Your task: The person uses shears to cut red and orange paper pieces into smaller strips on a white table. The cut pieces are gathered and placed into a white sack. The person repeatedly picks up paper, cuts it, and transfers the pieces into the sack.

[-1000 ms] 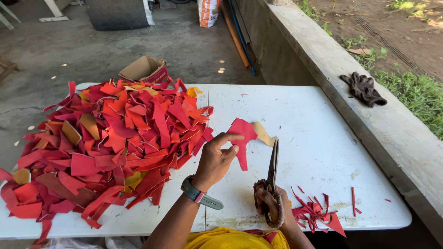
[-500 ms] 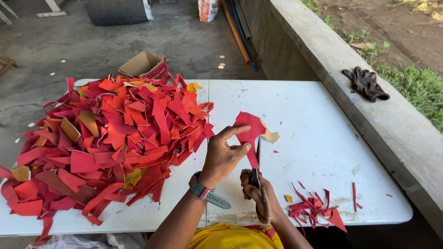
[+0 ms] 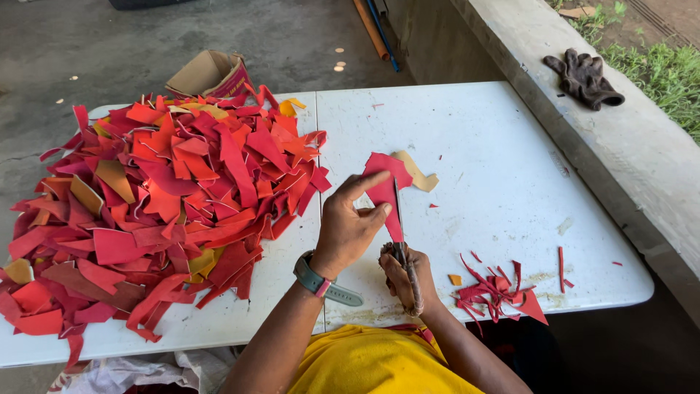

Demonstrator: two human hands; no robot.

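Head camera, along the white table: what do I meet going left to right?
Big pile of red and orange scraps → left hand holding a red piece → right hand with scissors → small heap of red trimmings → dark gloves on the concrete ledge.

Open-air craft workshop, white folding desk (image 3: 503, 146) on bare concrete floor (image 3: 87, 44), big heap of red and orange leather offcuts (image 3: 160, 204), low concrete wall (image 3: 620, 146), grass (image 3: 671, 73) beyond
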